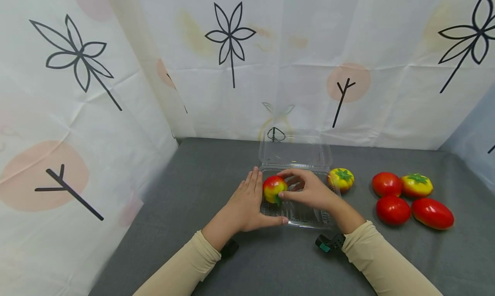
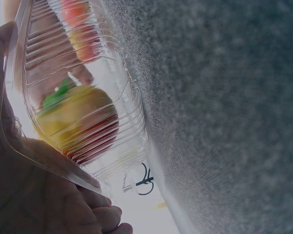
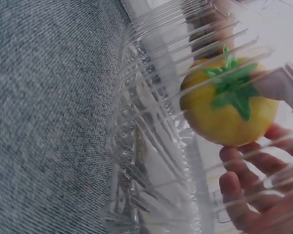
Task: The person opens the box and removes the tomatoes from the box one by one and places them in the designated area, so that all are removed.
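A red and yellow toy tomato with a green leafy top sits at the left end of a clear plastic clamshell container. Its hinged lid stands open at the back. My right hand reaches over the container and holds the tomato between thumb and fingers; in the right wrist view the thumb lies by the green top. Along the container's left side rests my left hand, fingers straight and thumb stretched along the front edge. Through the clear wall, the left wrist view shows the tomato.
Just right of the container lies another yellow-red tomato. Farther right are two round red tomatoes, a long red one and a yellow-red one. A patterned white cloth hangs behind the grey table.
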### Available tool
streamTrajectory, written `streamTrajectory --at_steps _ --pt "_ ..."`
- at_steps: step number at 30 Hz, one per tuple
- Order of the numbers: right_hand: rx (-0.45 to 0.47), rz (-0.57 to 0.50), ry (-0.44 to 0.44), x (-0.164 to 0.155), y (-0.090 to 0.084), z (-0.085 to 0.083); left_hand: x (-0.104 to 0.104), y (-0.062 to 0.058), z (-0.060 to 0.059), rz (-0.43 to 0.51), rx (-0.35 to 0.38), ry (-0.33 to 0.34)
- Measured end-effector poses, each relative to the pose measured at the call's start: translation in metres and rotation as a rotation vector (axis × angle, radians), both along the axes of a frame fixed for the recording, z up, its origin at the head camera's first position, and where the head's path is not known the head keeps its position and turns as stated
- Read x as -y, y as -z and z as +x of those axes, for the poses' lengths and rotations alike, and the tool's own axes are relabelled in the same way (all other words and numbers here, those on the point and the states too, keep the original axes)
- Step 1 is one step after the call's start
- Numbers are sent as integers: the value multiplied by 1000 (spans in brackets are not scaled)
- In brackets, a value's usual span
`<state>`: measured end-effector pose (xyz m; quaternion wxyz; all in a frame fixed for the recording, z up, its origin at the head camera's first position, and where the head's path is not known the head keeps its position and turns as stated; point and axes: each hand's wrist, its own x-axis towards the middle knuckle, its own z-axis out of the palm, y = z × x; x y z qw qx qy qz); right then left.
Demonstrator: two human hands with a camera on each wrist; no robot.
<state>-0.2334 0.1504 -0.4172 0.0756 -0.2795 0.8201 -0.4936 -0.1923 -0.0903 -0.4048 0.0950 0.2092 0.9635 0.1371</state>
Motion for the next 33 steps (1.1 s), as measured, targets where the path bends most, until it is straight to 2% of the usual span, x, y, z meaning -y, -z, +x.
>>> streamTrajectory --at_steps 12,21,33 --pt "-25 -29 24 -2 -7 2 0 0 1 -14 -13 3" --pt "-71 -26 64 -6 -21 5 1 -1 1 -31 -34 4" --pt "-196 -38 119 -17 -44 17 1 0 2 -33 -68 15"
